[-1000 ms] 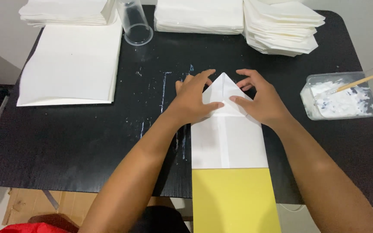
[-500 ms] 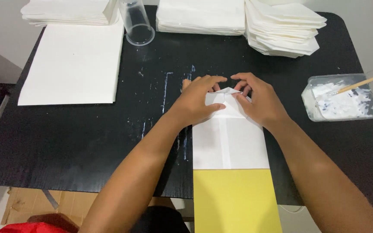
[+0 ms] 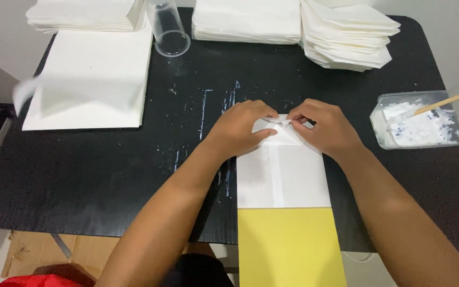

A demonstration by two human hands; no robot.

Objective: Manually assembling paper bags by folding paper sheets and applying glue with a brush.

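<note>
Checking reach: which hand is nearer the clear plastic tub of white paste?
Right. The right hand lies between the fold and the clear plastic tub of white paste; the left hand is farther left.

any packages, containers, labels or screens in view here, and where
No labels, signs or screens.
Clear plastic tub: right edge of the black table, rectangular, white paste inside, wooden stick resting in it.
Clear plastic cup: top centre-left, lying on its side.
Cardboard box: floor, lower left, brown.
</note>
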